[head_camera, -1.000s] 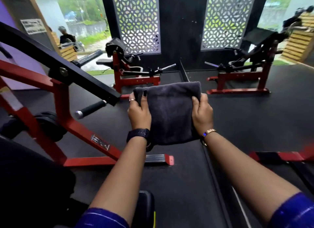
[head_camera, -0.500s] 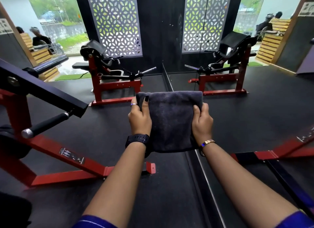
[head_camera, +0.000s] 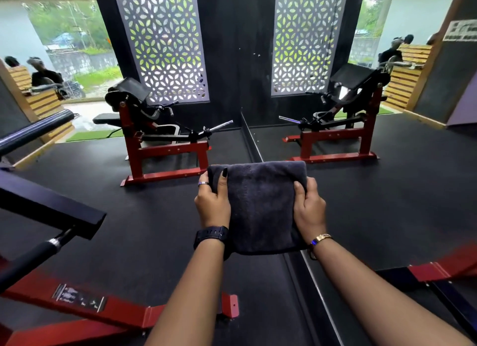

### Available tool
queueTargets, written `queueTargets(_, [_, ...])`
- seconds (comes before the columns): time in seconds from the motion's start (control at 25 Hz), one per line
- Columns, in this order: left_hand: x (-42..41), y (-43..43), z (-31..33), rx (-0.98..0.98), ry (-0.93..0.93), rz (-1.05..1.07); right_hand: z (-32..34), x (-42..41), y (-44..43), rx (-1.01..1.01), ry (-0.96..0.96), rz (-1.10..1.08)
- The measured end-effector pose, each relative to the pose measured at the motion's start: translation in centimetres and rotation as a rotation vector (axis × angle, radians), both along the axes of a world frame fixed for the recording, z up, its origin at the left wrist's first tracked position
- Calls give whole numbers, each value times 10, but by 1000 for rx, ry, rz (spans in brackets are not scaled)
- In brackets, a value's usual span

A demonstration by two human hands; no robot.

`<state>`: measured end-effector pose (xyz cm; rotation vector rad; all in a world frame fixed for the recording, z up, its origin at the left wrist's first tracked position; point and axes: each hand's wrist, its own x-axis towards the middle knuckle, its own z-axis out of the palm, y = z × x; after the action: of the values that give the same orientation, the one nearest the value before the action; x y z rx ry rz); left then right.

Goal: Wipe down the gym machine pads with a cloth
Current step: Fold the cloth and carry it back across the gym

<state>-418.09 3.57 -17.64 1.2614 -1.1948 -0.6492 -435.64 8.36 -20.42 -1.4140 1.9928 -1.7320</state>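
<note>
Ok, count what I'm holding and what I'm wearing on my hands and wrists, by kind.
grey cloth: 1
ring on left hand: 1
watch on left wrist: 1
bracelet below right hand: 1
Total: 4

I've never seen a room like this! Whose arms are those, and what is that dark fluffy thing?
The camera sits on a person's head, so you see their own arms reaching forward. This is a gym. The left hand and right hand each grip one side of a folded dark grey cloth, held up in the air. Ahead on the black floor stands a red exercise machine with a black pad on top. The cloth is for wiping pads like that; right now it touches no pad.
</note>
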Motion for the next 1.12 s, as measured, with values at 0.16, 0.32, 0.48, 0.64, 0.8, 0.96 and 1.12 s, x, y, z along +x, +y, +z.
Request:
queueTargets(0.16, [7,-91,1,19,-5,28,2,8,-96,18,-1,3])
queueTargets(0.32, [12,-158,2,11,-16,41,-1,14,-172,21,-23,28])
queueTargets(0.48, [9,-231,-7,22,-10,71,-9,8,-254,17,-34,68])
queueTargets(0.64, [-4,-312,-12,-2,-9,104,-14,-5,-344,-9,-43,101])
queueTargets(0.8, [-26,-409,-8,17,-109,140,-11,-28,-446,61,-82,146])
queueTargets(0.96, [-40,-488,-8,90,-99,147,0,-40,-536,77,-46,207])
queueTargets(1.12, [-29,-561,1,61,-27,164,13,-27,-617,67,28,259])
